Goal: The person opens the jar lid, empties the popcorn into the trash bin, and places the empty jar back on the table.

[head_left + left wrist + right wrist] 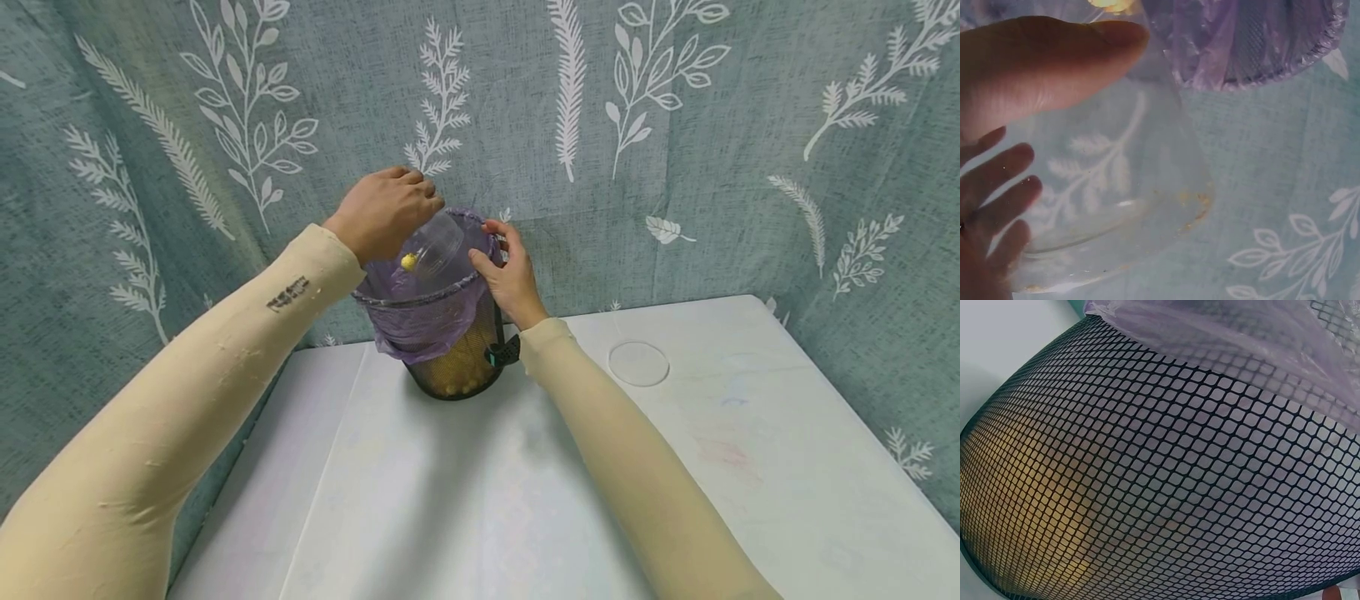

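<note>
My left hand grips a clear plastic jar, tipped over the mouth of a black mesh trash bin. In the left wrist view the thumb lies along the jar's near side, and several fingers show through its wall; yellow crumbs cling near its base. A small yellow piece, perhaps popcorn, is at the jar's mouth. A purple bag lines the bin and folds over its rim. My right hand holds the bin's right rim. Yellow contents show through the mesh low in the bin.
A clear round lid lies on the white table, right of the bin. Behind the table hangs a grey-green curtain with white leaf prints. A black strap or clip sits below my right hand, beside the bin.
</note>
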A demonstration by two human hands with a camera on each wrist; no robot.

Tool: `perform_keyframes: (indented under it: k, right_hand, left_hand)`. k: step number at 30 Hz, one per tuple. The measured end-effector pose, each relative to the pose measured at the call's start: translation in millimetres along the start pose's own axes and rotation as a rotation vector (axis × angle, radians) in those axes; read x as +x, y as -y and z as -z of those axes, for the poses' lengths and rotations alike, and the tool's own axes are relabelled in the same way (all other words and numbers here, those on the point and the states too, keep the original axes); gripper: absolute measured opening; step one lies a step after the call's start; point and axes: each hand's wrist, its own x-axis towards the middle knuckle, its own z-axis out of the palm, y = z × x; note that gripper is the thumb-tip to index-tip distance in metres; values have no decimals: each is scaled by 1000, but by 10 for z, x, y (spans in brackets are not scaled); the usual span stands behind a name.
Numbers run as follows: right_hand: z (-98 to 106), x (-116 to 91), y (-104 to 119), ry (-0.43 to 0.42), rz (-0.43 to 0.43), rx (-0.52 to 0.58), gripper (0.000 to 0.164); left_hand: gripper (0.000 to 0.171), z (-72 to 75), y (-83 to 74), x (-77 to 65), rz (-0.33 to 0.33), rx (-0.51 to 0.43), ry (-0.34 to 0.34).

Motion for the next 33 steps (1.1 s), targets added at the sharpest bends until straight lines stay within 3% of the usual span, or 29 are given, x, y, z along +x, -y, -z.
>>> perform_keyframes:
  k: [11,18,26,33]
  right_hand:
    - [-7,-9,10,9,-9,-6,56]
    - [-2,-6,12,9,-5,-1,56]
    - [-22,-2,9,2,-2,-32,55]
    - [-17,-6,8,-3,-11,-40,55]
  left_hand:
    - [42,8,-6,10,-36,18,-42]
    - [50,31,14,-17,-5,-13,-24]
    - [65,26,86,-143,116,-183,-50]
    - [101,-23,176,-189,249,-436,-39]
